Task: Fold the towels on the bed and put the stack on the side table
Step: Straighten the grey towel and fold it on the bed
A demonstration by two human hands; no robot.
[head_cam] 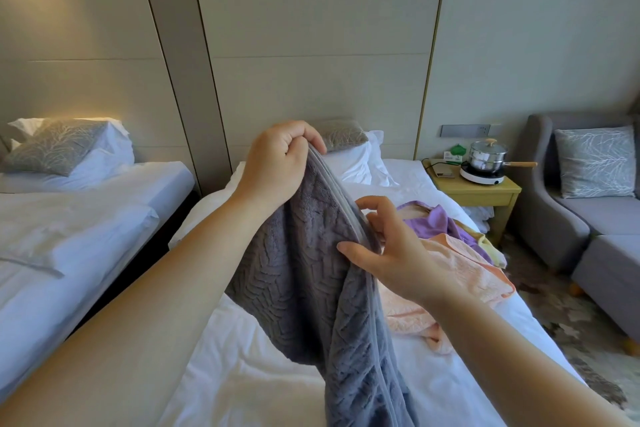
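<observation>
A grey textured towel (304, 281) hangs in the air over the white bed (242, 374). My left hand (277, 159) pinches its top edge, held high. Lower and to the right, my right hand (391, 250) grips the same piped edge between thumb and fingers. On the bed behind lie a pink towel (457, 274), a purple towel (433, 222) and a bit of a yellow one (491, 246), all crumpled. The wooden side table (485, 192) stands right of the bed's head.
The side table carries a steel pot (486, 156) on a small white cooker, plus a card and a cable. A grey sofa (588, 218) with a cushion fills the right. A second bed (69, 218) stands to the left across a narrow gap.
</observation>
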